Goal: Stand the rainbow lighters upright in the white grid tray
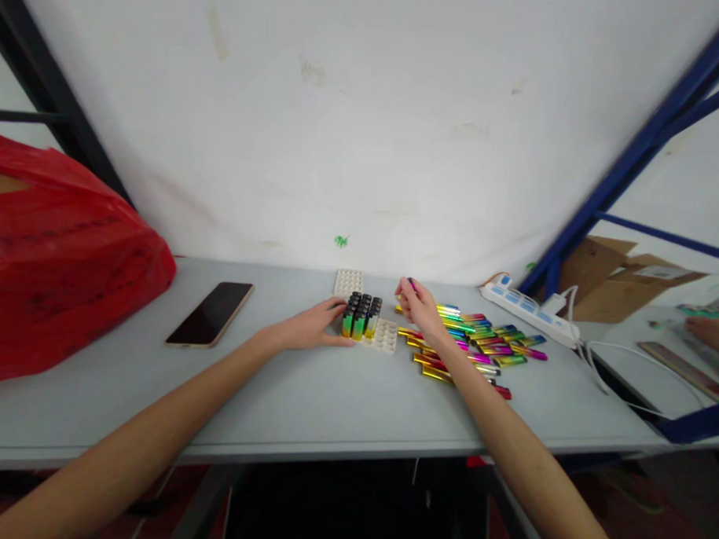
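Note:
Several shiny lighters (358, 317) with black tops stand upright in close rows in a white holed tray (386, 336), whose right part shows bare holes. Beside their left side rests my left hand (313, 324), thumb and fingers spread apart; whether it touches the lighters I cannot tell. My right hand (416, 305) is closed in a pinch, raised to the right of the rows. A small dark purple end of a lighter (412, 283) shows at its fingertips; the rest is hidden. Under and beside the right forearm lies a loose pile of metallic coloured lighters (485, 340).
Another white holed tray (349, 282) lies near the wall. To the left are a phone (211, 314) and a red plastic bag (70, 256). On the right are a power strip (529, 309) with cables, a cardboard box (619, 280) and another person's hand (716, 336).

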Tool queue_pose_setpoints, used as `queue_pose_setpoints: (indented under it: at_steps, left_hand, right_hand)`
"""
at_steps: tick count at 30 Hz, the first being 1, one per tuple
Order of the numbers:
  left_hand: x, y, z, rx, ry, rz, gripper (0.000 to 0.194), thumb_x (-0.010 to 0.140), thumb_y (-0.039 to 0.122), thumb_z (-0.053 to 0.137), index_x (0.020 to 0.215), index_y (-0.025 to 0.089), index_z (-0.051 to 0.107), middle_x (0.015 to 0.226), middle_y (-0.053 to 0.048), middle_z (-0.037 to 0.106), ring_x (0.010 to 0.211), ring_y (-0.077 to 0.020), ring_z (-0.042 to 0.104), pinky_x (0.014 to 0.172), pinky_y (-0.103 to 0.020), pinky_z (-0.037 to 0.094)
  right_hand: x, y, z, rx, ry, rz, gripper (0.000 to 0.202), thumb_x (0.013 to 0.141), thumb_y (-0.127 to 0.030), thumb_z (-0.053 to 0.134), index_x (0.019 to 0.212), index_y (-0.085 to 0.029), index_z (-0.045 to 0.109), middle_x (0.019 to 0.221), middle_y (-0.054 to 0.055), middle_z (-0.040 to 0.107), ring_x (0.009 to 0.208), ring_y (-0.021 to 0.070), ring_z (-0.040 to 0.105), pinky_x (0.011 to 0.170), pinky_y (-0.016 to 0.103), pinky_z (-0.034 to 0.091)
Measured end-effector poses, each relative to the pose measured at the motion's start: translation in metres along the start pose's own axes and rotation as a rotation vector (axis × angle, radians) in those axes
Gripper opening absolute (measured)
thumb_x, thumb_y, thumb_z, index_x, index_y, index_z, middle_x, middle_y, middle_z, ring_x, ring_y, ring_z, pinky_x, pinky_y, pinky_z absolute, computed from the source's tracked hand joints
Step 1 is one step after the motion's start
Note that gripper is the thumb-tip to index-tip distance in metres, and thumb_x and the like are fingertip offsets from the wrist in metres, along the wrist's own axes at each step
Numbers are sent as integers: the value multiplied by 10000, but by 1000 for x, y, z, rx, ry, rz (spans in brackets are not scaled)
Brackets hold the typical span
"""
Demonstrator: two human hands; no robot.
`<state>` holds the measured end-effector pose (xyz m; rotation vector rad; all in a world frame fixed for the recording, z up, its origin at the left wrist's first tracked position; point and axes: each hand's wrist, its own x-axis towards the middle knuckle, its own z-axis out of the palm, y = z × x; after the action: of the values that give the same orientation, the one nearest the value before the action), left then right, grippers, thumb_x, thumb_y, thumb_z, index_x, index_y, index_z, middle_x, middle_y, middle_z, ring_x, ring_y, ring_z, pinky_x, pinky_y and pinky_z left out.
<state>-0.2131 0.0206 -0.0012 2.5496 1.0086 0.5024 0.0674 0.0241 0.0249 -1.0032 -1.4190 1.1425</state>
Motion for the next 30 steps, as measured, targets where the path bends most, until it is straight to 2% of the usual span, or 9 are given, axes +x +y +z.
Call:
queue_pose_setpoints:
  at_steps: [2,5,13,17,20,22,25,27,30]
  left_hand:
    - [0,1,0,-9,-3,3,880,908,729,705,1563,182,495,1658,-150,447,1535,-346,427,1296,-397,309]
    - [1,2,-1,-13,0,-7,883,904,734,706,1559,179,497,1650,-150,455,1534,-352,424,1295,-405,309]
    - [1,-1,0,-10,0,6,886,905,744,700,1561,187,489,1643,-145,464,1526,-345,431,1293,-404,309]
    - [1,-2,0,-11,-4,5,895,899,733,716,1567,185,485,1654,-149,453,1532,-350,424,1297,-410,306]
    - [1,-2,0,-10,1,13,879,909,731,705,1573,201,483,1647,-137,464,1527,-345,433,1290,-402,314]
    - [1,-1,0,-13,1,19,865,916,729,697,1573,208,483,1646,-130,465,1524,-340,438,1285,-394,318]
    - [0,0,0,-13,5,20,877,912,730,699,1572,193,483,1647,-141,460,1527,-345,431,1285,-398,315]
    - [0,1,-1,-11,8,21,879,916,729,696,1571,186,480,1643,-149,463,1526,-344,431,1287,-403,315]
    - [0,1,-1,-17,5,28,859,927,722,687,1563,180,487,1639,-151,465,1522,-340,437,1284,-395,321]
  right_hand:
    - [-2,1,5,-17,36,58,685,829,-917,540,719,-246,461,528,-101,279,425,78,248,406,221,191]
    - [-5,4,10,-38,-3,143,711,899,-909,377,615,-257,365,490,-80,245,417,87,208,410,244,166]
    - [-10,10,17,-67,-6,155,572,949,-694,443,586,-262,346,471,-60,283,431,95,179,413,248,136]
    - [-9,7,14,-66,22,114,598,938,-740,458,596,-253,393,483,-64,290,430,95,213,416,259,157]
    - [-10,3,11,-60,-31,39,651,922,-828,457,668,-231,507,514,-73,300,437,98,255,420,256,205]
    - [-13,-2,10,-38,-77,-45,645,918,-848,479,815,-221,595,582,-65,377,463,105,322,430,252,291]
    - [-18,-8,7,-40,-125,-141,593,964,-809,470,1032,-238,615,697,-49,479,528,127,456,495,267,430]
    - [-22,-13,5,-123,-140,-211,533,1004,-752,467,1059,-242,609,746,-30,544,607,145,540,578,282,480]
    - [-25,-18,3,-351,-102,-387,440,997,-665,576,993,-230,642,873,23,636,794,177,607,735,307,504]
